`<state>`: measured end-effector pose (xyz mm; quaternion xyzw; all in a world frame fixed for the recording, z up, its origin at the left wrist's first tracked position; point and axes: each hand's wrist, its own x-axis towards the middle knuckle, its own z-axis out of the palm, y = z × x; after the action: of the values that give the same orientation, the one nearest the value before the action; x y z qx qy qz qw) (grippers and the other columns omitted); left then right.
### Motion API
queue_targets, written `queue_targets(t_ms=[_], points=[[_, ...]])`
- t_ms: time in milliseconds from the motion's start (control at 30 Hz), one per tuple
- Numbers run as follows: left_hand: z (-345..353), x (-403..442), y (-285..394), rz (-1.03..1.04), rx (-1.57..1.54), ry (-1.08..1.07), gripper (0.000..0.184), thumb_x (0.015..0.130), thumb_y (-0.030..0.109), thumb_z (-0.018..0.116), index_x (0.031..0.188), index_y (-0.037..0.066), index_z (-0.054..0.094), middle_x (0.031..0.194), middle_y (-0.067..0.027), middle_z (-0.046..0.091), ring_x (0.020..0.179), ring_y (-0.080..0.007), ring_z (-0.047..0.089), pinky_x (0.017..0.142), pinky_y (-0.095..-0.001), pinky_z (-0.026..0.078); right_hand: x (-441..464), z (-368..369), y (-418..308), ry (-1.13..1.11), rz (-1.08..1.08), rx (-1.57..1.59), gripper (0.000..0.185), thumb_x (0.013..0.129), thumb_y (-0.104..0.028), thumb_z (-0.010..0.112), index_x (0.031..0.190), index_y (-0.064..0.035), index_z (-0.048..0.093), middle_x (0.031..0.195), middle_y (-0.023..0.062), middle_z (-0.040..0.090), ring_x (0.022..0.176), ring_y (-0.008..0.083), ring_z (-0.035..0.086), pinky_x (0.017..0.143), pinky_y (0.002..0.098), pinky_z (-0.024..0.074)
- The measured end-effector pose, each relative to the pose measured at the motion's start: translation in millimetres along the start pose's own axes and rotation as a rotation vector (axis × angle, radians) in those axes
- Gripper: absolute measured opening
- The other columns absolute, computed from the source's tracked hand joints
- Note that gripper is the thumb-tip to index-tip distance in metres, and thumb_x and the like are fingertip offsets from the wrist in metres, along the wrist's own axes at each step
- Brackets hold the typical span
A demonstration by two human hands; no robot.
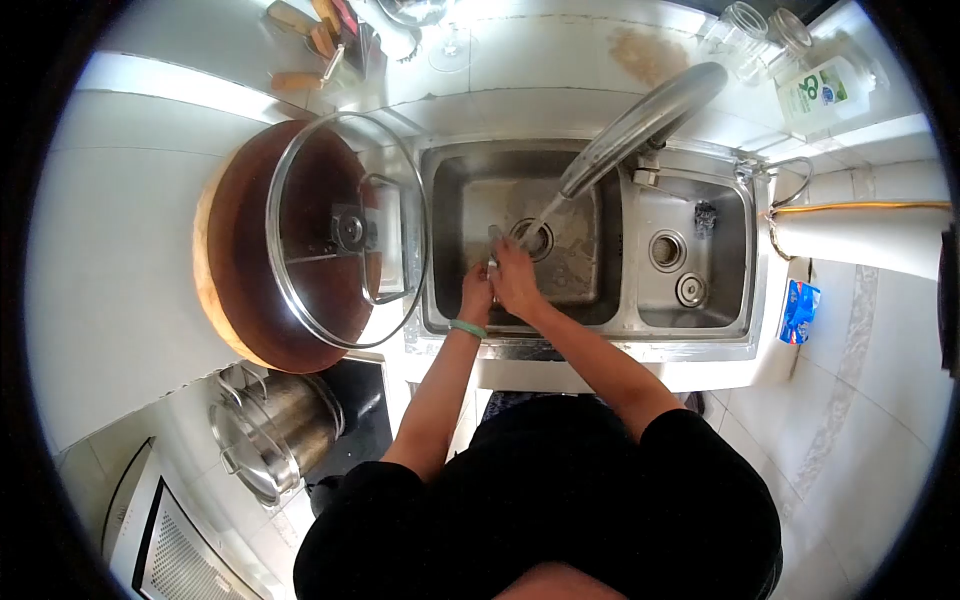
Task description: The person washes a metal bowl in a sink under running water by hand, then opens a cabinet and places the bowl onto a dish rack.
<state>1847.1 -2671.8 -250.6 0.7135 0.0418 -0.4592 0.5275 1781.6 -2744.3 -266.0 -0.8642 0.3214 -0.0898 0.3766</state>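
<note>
Head view: left hand [478, 292] and right hand [515, 275] curled around small unidentified object [492, 266]; faucet [640, 130] between one and two o'clock.

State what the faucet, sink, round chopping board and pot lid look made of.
Faucet: probably metal, soft grey sheen. Sink: likely stainless steel, satin, dully reflective grey. Chopping board: apparently wood, smooth brown top, paler edge. Pot lid: seemingly clear, metal-rimmed glass, shiny; the board shows through.
</note>
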Motion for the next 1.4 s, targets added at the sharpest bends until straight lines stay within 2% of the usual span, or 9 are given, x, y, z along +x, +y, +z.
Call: queue_targets(t_ms=[267, 467, 633, 667, 733, 833, 1067, 1200, 1400], points=[[2, 0, 1, 0.267, 0.060, 0.021, 0.017, 0.087, 0.004, 0.052, 0.104, 0.001, 0.053, 0.093, -0.0037, 0.055, 0.081, -0.0126, 0.052, 0.068, -0.0243, 0.042, 45, -5, 10, -0.045, -0.022, -0.230, 0.037, 0.086, -0.014, 0.045, 0.121, -0.0008, 0.049, 0.125, 0.0232, 0.043, 0.109, 0.0409, 0.046, 0.093, 0.0453, 0.0361], [9, 0, 12, 0.253, 0.022, 0.067, 0.030, 0.080, -0.003, 0.056, 0.109, -0.002, 0.052, 0.093, -0.0067, 0.059, 0.084, -0.0118, 0.054, 0.073, -0.0243, 0.043, 40, 0, 13, 0.383, -0.128, 0.139, 0.043, 0.091, -0.029, 0.039, 0.110, 0.0058, 0.056, 0.101, 0.0252, 0.057, 0.089, 0.0362, 0.056, 0.080, 0.0465, 0.0445], [4, -6, 33, 0.308, 0.004, -0.107, 0.025, 0.080, -0.005, 0.054, 0.105, 0.000, 0.054, 0.093, -0.0041, 0.060, 0.083, -0.0111, 0.056, 0.074, -0.0229, 0.043, 78, -31, 43, -0.272, 0.689, 0.641, 0.050, 0.091, -0.042, 0.039, 0.118, -0.0021, 0.053, 0.098, 0.0187, 0.061, 0.086, 0.0326, 0.060, 0.080, 0.0444, 0.0457], [2, -3, 33, 0.330, -0.069, -0.142, 0.024, 0.080, -0.006, 0.053, 0.103, 0.001, 0.054, 0.094, -0.0036, 0.061, 0.083, -0.0105, 0.056, 0.074, -0.0225, 0.043, 76, -29, 50, -0.259, 0.696, 0.639, 0.050, 0.091, -0.042, 0.039, 0.118, -0.0021, 0.053, 0.098, 0.0187, 0.061, 0.086, 0.0326, 0.060, 0.080, 0.0444, 0.0457], [5, 0, 34, 0.305, -0.106, -0.168, 0.023, 0.080, -0.007, 0.053, 0.101, 0.002, 0.055, 0.095, -0.0031, 0.061, 0.084, -0.0094, 0.056, 0.076, -0.0224, 0.043, 66, -18, 61, -0.220, 0.955, 1.591, 0.052, 0.091, -0.048, 0.036, 0.122, -0.0077, 0.050, 0.110, 0.0154, 0.058, 0.098, 0.0312, 0.056, 0.088, 0.0465, 0.0416], [16, 5, 30, 0.324, -0.192, -0.156, 0.024, 0.080, -0.006, 0.053, 0.102, 0.002, 0.055, 0.093, -0.0032, 0.062, 0.083, -0.0100, 0.057, 0.075, -0.0230, 0.044, 39, -37, 44, -0.281, 1.091, 1.919, 0.058, 0.092, -0.054, 0.028, 0.127, -0.0105, 0.044, 0.123, 0.0135, 0.049, 0.110, 0.0308, 0.048, 0.092, 0.0516, 0.0368], [32, 0, 23, 0.571, 0.541, 0.066, 0.028, 0.078, 0.000, 0.061, 0.105, -0.003, 0.058, 0.090, -0.0118, 0.064, 0.081, -0.0206, 0.062, 0.072, -0.0312, 0.047, 25, -30, 14, 0.030, 1.155, 1.773, 0.083, 0.077, -0.075, 0.037, 0.128, -0.0103, 0.041, 0.126, 0.0129, 0.044, 0.114, 0.0307, 0.042, 0.090, 0.0562, 0.0331], [32, -1, 22, 0.674, 0.759, 0.014, 0.029, 0.077, -0.002, 0.058, 0.106, -0.003, 0.058, 0.095, -0.0196, 0.064, 0.087, -0.0291, 0.063, 0.074, -0.0347, 0.048, 22, -38, 27, -0.047, 1.049, 1.557, 0.066, 0.073, -0.061, 0.062, 0.111, -0.0074, 0.055, 0.112, 0.0107, 0.052, 0.105, 0.0273, 0.050, 0.083, 0.0515, 0.0433], [28, 12, 15, 0.857, 0.762, -0.096, 0.027, 0.076, -0.002, 0.050, 0.101, 0.003, 0.060, 0.089, -0.0192, 0.062, 0.083, -0.0358, 0.060, 0.071, -0.0417, 0.047, 22, -52, 32, -0.162, 0.915, 1.366, 0.039, 0.076, -0.035, 0.066, 0.098, -0.0048, 0.054, 0.094, 0.0103, 0.053, 0.087, 0.0236, 0.057, 0.065, 0.0437, 0.0545]])
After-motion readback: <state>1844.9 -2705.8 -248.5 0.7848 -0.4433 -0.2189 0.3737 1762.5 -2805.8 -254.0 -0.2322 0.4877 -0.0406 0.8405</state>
